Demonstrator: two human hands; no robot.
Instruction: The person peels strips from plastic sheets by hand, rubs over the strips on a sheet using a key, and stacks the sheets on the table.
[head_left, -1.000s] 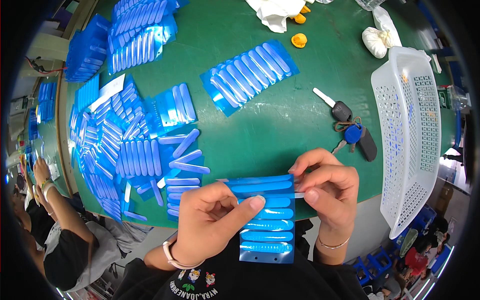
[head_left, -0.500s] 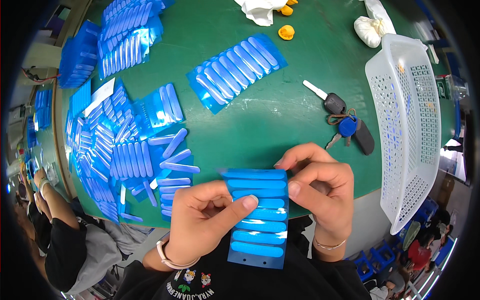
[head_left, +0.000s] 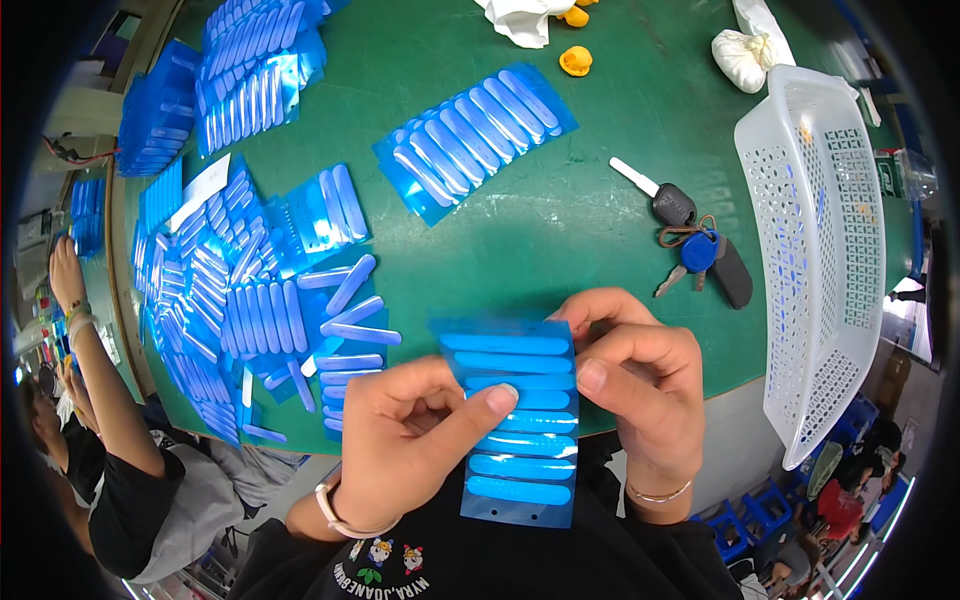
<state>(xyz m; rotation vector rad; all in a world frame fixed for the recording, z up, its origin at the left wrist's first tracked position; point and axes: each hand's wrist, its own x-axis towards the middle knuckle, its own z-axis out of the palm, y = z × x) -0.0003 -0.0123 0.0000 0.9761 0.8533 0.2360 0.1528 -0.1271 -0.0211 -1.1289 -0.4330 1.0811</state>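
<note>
A blue film sheet (head_left: 520, 468) with a row of long, round-ended blue strips hangs in front of my chest, over the near table edge. My left hand (head_left: 420, 440) grips it from the left, thumb pressed flat across the strips and fingers hidden behind. At the sheet's upper right edge, my right hand (head_left: 645, 385) pinches the film with bent fingers, its thumb beside the edge. The sheet's far end looks blurred. To the left, close to my left hand, lie loose blue strips (head_left: 362, 334) and a heap of similar sheets (head_left: 205, 285).
Another strip sheet (head_left: 475, 140) lies farther off on the green table (head_left: 480, 270). Keys (head_left: 700, 245) rest at right, before a white perforated basket (head_left: 820, 260). A yellow piece (head_left: 575, 61) and white bundle (head_left: 745, 60) sit farther back. A co-worker's arm (head_left: 110, 390) is at left.
The sheet's far end has lifted and shifted a little away from me, still in both hands. At left, the co-worker's arm has reached up and forward.
</note>
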